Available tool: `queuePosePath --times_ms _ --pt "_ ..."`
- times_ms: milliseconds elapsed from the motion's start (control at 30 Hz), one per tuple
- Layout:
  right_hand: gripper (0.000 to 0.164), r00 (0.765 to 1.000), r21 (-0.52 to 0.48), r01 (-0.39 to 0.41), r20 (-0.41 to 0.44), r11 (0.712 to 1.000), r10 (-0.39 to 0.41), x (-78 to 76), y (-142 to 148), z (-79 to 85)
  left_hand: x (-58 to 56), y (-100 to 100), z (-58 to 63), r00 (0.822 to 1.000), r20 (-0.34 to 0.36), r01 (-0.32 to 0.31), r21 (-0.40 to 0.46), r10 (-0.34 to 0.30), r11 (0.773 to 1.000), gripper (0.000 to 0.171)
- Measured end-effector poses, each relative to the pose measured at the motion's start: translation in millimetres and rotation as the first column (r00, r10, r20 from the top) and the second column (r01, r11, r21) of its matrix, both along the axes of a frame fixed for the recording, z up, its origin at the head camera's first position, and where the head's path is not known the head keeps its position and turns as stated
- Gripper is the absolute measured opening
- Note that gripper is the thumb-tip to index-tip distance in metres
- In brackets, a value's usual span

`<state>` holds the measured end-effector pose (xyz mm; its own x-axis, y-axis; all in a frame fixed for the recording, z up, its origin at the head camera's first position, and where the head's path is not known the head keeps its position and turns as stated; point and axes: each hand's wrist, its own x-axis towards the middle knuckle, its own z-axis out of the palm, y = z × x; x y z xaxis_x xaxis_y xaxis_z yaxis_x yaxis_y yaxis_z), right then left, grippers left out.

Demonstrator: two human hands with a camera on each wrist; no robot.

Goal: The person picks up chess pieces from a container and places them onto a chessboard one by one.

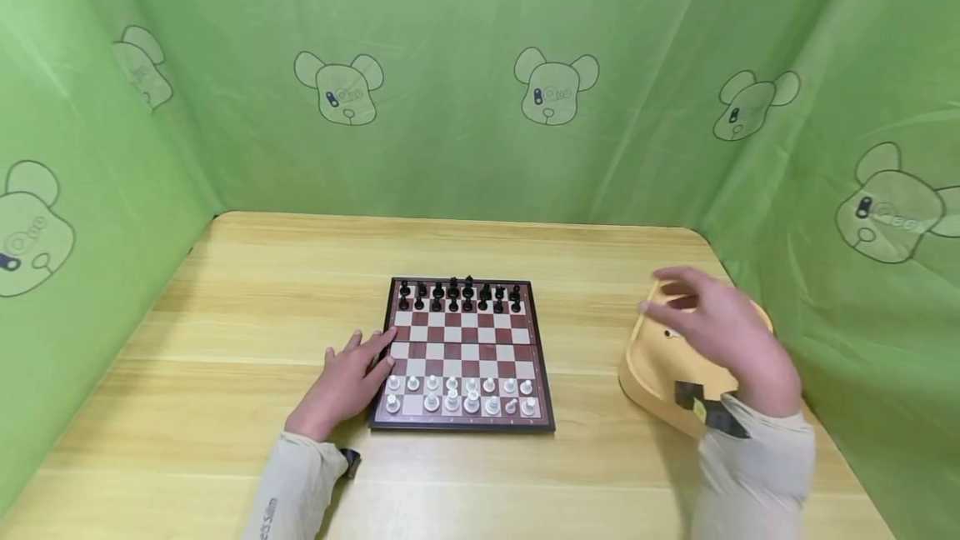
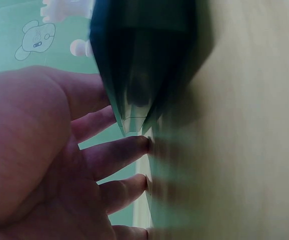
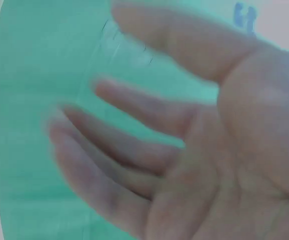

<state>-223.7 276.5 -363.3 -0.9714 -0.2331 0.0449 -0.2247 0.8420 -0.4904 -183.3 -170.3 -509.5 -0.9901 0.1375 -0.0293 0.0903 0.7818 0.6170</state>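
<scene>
A chessboard (image 1: 450, 352) with red-brown and white squares lies on the table. Black chess pieces (image 1: 453, 292) fill two rows at its far side; white chess pieces (image 1: 452, 400) stand at the near side, with one bare square in the back row. My left hand (image 1: 348, 382) rests at the board's left edge, thumb and forefinger touching the rim, the other fingertips on the tabletop in the left wrist view. Over a yellow tray (image 1: 637, 390) at the right, my right hand (image 1: 720, 323) hovers blurred, fingers loosely bent and apart, with nothing between them.
Inside the tray is a small dark-and-white spot (image 1: 670, 332), partly beside the right fingers. The wooden table (image 1: 300, 265) is bounded by green curtains (image 1: 450, 165) with bear-head prints at the back and both sides.
</scene>
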Motion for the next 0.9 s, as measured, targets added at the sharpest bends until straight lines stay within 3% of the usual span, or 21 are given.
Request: queuePosePath --times_ms 100,233,467,567,800,900 --pt "0.081 0.988 -0.012 0.154 -0.002 0.988 -0.154 -9.0 20.9 -3.6 0.1 -0.9 0.2 1.000 0.000 -0.006 0.000 0.006 1.000 0.052" --pt "0.095 0.972 -0.011 0.224 0.071 0.975 -0.222 -21.0 39.6 -15.0 0.5 -0.9 0.6 1.000 0.004 -0.008 0.004 0.008 1.000 0.052" --pt "0.084 0.965 0.128 0.061 0.247 0.990 -0.091 -38.9 48.4 -46.7 0.0 0.4 -0.3 1.000 0.009 -0.011 0.011 0.011 1.000 0.053" --pt "0.080 0.957 0.161 0.000 0.285 0.987 -0.047 -42.9 47.3 -57.9 0.6 1.0 -0.4 1.000 0.015 -0.009 0.013 0.009 1.000 0.052" --pt "0.087 0.932 0.117 -0.005 0.360 0.993 -0.037 -48.9 44.8 -70.6 0.8 0.2 0.7 1.000 0.012 -0.012 0.004 0.012 1.000 0.053" --pt "0.069 0.931 0.141 -0.023 0.365 0.990 -0.030 -50.2 44.3 -72.1 0.9 -0.3 2.0 1.000 0.016 -0.012 0.002 0.012 1.000 0.053"
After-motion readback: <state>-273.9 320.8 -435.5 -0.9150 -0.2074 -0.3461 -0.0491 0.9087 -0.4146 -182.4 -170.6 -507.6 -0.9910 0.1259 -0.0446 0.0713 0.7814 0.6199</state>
